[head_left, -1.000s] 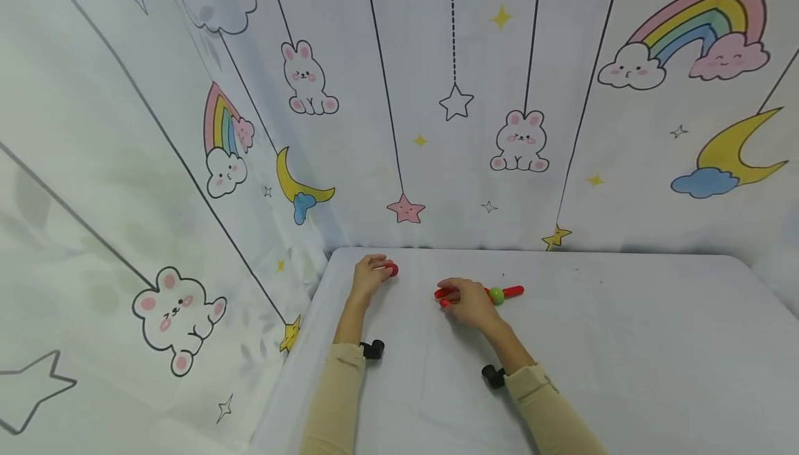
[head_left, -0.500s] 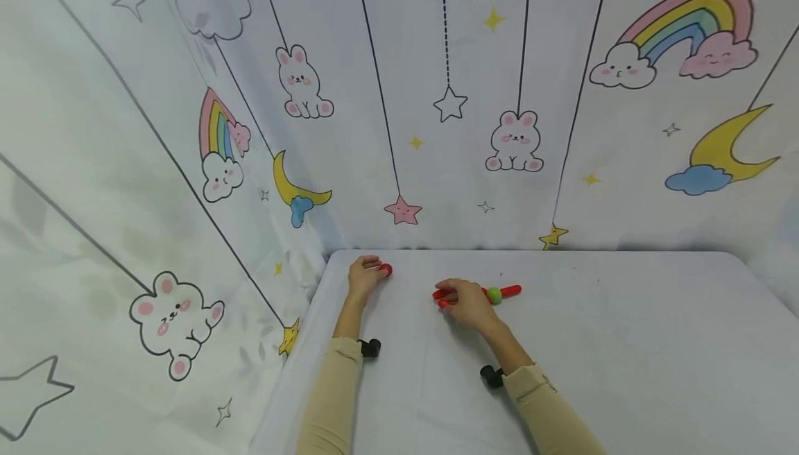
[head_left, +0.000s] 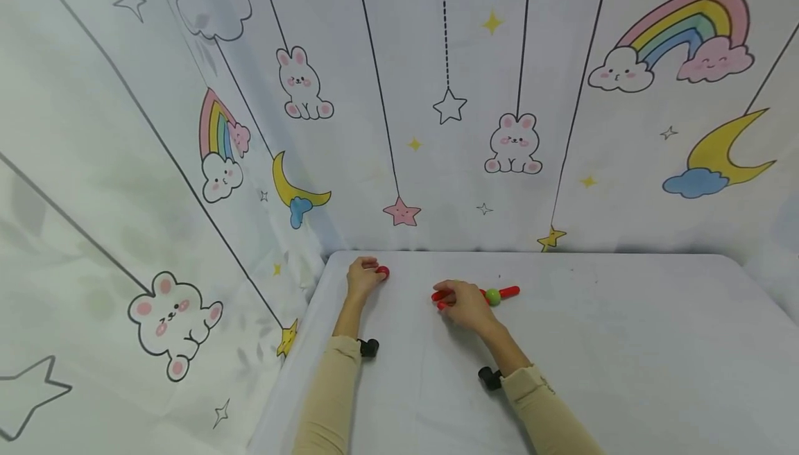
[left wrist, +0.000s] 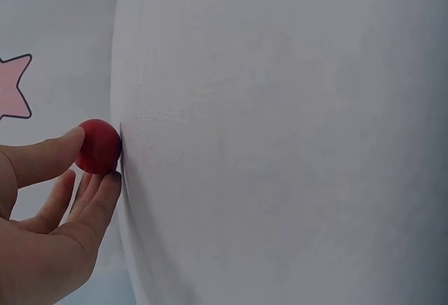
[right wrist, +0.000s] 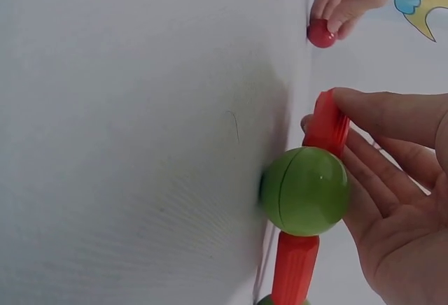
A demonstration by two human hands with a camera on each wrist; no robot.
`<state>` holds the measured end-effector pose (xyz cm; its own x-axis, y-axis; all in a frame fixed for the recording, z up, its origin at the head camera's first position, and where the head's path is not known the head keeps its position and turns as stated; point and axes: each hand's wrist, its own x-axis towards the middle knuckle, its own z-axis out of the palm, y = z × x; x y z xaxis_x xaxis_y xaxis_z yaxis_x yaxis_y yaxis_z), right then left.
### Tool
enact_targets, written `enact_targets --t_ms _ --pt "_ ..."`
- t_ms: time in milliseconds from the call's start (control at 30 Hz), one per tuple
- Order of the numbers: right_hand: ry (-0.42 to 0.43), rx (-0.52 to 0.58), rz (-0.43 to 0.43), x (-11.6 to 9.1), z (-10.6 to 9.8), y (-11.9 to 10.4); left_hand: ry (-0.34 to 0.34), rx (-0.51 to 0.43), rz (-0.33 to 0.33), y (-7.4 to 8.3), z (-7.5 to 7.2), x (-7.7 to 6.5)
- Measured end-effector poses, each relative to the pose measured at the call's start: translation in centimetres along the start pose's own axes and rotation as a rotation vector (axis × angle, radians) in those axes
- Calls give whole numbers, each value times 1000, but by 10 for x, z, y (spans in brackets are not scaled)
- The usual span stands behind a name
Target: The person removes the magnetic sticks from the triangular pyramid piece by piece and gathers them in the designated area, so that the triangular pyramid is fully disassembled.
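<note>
At the far left of the table in the head view, my left hand (head_left: 364,277) pinches a red ball (head_left: 383,272). The left wrist view shows the thumb on one side of the red ball (left wrist: 98,147) and fingers on the other, close to the table surface. To the right, my right hand (head_left: 467,304) pinches the end of a red ridged stick (right wrist: 327,122). That stick joins a green ball (right wrist: 304,192), which carries a second red stick (right wrist: 294,268) on its opposite side. Another green ball (head_left: 492,297) and a red stick end (head_left: 510,291) stick out past the hand, which hides the middle.
A white cloth covers the table (head_left: 624,344). Behind it hangs a white curtain (head_left: 349,164) printed with rabbits, stars and rainbows, which also runs along the left side. Small black cameras (head_left: 370,348) sit on both wrists.
The left hand has moved slightly left with the red ball. The head view has shifted a little. The right hand keeps its hold on the red stick in the same place.
</note>
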<state>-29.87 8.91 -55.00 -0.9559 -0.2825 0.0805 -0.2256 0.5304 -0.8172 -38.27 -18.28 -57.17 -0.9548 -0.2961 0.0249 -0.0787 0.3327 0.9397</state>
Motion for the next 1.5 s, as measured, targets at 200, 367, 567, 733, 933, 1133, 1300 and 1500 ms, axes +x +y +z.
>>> enact_targets --t_ms 200,367,567,733,933,1133,1300,1500 --pt "15 -33 -16 -1 -3 -3 -28 -10 -10 5 -4 -3" --pt "47 -84 -35 -5 -14 -6 -57 -38 -19 8 -7 -5" --pt "73 -145 -15 -11 -28 -5 -46 -57 34 15 -14 -11" --pt "84 -161 13 -18 -38 -5 -31 -62 82 21 -15 -15" --pt "82 -198 21 -22 -45 0 -8 -64 157 33 -13 -31" --pt "58 -224 27 -25 -44 6 -34 -67 165 44 -6 -49" --pt "51 -207 39 -27 -42 6 -127 -61 161 50 3 -64" --pt "36 -182 69 -27 -37 6 -233 -65 158 51 15 -82"
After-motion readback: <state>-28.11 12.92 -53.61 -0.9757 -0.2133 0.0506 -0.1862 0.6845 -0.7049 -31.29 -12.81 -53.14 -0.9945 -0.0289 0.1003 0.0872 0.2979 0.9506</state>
